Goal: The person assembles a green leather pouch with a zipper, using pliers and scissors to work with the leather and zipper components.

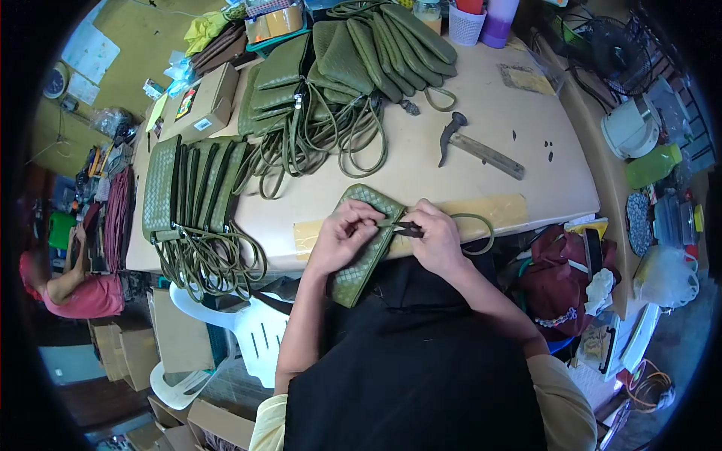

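Note:
A green woven-pattern pouch [353, 284] lies tilted at the table's front edge, partly hanging over it toward my lap. My left hand [347, 234] is closed in a pinch at the pouch's upper edge, on what looks like the end of a thin green strap. Close beside it, my right hand [438, 239] grips a small dark tool [408, 229] that points at the left fingertips; its exact kind is hard to make out. From behind the right hand a green strap loop [481, 219] curves out to the right.
A hammer [485, 155] lies beyond my right hand. Green pouches with looped straps stand in a row [162, 188] at left and a larger pile [361, 60] at the back. A cardboard box [207, 105] stands back left. A person [83, 289] in pink is at far left.

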